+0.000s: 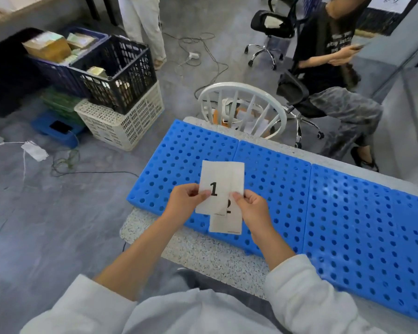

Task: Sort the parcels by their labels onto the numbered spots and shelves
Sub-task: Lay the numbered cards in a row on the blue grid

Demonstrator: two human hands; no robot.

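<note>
Two white paper number cards are held over the left end of the blue perforated mats (348,213). The card marked 1 (215,174) lies on top, pinched at its left edge by my left hand (184,201). The card marked 2 (227,222) sits partly under it and lower, held at its right edge by my right hand (253,208). Parcels (46,48) fill stacked crates on the floor at the far left.
The mats cover a speckled table (198,251). A black crate (121,73) sits on a white crate (123,124) beside a blue crate (58,75). A white chair (241,104) stands behind the table. One person sits at right, another stands behind. Cables trail over the floor.
</note>
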